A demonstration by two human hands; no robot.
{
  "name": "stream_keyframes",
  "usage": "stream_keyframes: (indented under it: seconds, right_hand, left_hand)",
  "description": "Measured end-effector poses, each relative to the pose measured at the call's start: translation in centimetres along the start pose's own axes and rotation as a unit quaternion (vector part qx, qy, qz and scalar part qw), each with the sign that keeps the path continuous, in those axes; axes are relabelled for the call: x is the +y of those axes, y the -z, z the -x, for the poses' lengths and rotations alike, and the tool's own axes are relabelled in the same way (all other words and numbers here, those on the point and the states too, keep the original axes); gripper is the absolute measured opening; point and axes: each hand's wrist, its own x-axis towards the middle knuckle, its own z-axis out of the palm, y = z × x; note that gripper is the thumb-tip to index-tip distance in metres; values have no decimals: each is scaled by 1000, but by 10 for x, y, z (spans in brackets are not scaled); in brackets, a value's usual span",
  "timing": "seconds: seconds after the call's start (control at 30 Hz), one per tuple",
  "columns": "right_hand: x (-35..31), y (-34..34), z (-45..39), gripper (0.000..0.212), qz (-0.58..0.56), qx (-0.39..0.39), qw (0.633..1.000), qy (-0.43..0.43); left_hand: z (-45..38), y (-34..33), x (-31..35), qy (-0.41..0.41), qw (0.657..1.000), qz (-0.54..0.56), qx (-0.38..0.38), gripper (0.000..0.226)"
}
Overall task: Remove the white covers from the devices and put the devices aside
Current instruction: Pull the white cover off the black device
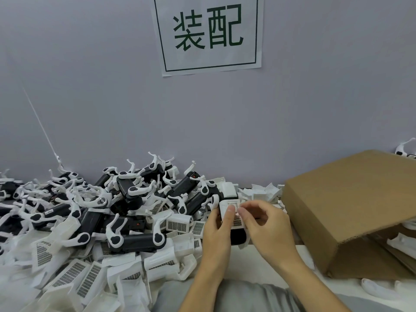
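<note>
- Step in hand: cover removal on one unit. The device [236, 230] — black body, white cover [233, 212] on its upper end — is held up at centre frame, just at 3 o'clock of the big heap.
- Left hand [216, 233] grips the device from its 9 o'clock side, fingers curled round the body, thumb lying up the cover's face.
- Right hand [267, 228] comes in from 3 o'clock; thumb and forefinger pinch at the cover's patterned label area, remaining fingers loosely curled. Whether the cover has started to slide free — cannot tell, fingers hide the seam.
- Heap of devices [126, 199] with white arms fills the counter [258, 248] from 9 to 11 o'clock of the hands; loose white covers [74, 273] lie at 7–8 o'clock, several with grid labels up.
- Cardboard box [351, 210] sits tilted at 3 o'clock, flap over more white parts.
- Paper sign [209, 34] on the wall at 12 o'clock.
- Judgement: early-to-mid task; many units remain in the heap.
- Next move calls for a steady hold by the left hand while the right pulls the cover off along the body's axis, then the cover dropped with the others and the bare device set aside.
</note>
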Motion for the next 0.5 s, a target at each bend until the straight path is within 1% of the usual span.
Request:
stream_keyframes:
  seconds: [0.07,0.1,0.13,0.2,0.27,0.33,0.37,0.43,0.5]
  right_hand:
    - [0,0,0,7,-50,-8,997,-64]
    - [0,0,1,9,-69,-25,993,-95]
    - [0,0,1,15,-89,-48,987,-122]
    - [0,2,2,28,-149,-86,970,-169]
    - [-3,4,3,29,-221,-96,949,-203]
    - [-3,3,3,25,-272,-92,935,-209]
    - [-3,2,4,24,-278,-91,935,-201]
    - [-3,0,5,23,-274,-94,940,-182]
    - [-4,1,5,22,-273,-97,939,-186]
  left_hand:
    - [-1,0,0,-3,1000,0,-2,21]
    - [0,-1,0,-4,1000,-13,-10,22]
    - [0,-1,0,-6,999,-26,-23,23]
    - [1,-3,0,-8,998,-28,-55,24]
    - [2,-3,1,-3,997,6,-78,25]
    - [2,-4,2,1,995,46,-87,33]
    - [2,-3,2,1,995,53,-84,38]
    - [2,-3,3,-3,998,32,-57,41]
    - [2,-3,2,-3,1000,3,-28,37]
